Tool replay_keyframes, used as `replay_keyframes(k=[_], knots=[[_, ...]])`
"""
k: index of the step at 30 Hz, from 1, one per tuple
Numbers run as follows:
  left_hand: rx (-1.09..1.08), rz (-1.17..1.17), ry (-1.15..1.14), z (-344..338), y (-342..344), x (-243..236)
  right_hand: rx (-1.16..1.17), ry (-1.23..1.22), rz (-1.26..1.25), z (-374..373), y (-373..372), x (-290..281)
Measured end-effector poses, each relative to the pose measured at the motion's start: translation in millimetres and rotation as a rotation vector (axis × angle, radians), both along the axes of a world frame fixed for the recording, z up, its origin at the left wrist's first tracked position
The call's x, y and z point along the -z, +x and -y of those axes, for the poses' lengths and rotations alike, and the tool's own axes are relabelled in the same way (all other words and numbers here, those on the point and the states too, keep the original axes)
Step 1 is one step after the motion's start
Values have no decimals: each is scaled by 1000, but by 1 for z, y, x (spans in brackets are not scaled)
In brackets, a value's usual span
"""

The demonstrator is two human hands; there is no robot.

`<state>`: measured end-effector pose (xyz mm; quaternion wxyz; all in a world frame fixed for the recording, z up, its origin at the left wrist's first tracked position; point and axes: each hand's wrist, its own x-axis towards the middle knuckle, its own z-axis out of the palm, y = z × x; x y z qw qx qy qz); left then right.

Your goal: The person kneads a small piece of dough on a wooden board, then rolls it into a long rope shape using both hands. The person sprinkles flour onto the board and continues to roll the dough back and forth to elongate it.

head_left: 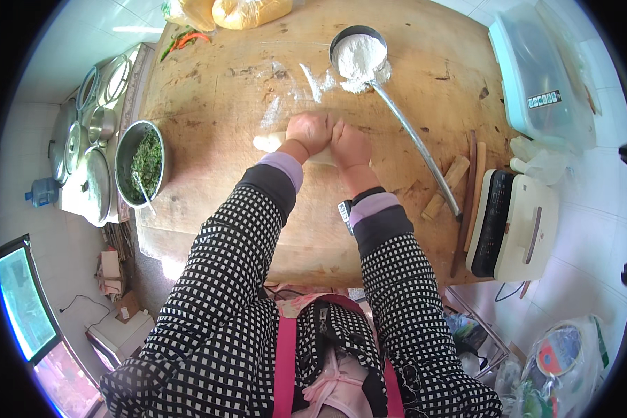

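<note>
Both of my hands are together over the middle of the wooden board. My left hand (309, 132) is closed, knuckles up, and presses on a pale piece of dough (269, 142). Right beside it and touching it, my right hand (351, 146) is also curled down onto the dough. Most of the dough lies hidden under my hands; its pale end sticks out to the left. Beyond my hands, a long-handled metal ladle (416, 139) rests on the board with white flour (359, 57) heaped in its bowl and spilled around the rim.
On the left stands a metal bowl (121, 167) of chopped greens with a spoon. Rolling pins (476, 188), a short wooden piece (447, 187) and a white appliance (536, 230) line the right edge. A pale blue bin (519, 83) stands far right; peppers (188, 40) and yellow bags (251, 12) far left.
</note>
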<state>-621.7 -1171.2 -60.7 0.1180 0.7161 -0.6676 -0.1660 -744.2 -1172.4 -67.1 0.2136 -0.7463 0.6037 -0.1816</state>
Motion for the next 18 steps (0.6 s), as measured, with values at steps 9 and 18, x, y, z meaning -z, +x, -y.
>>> replay_keyframes(k=[9, 18], knots=[[68, -126, 164, -115, -2, -18, -38, 14, -56, -100, -30, 4], [-55, 7, -199, -181, 8, 9, -170, -452, 157, -91, 33, -18]])
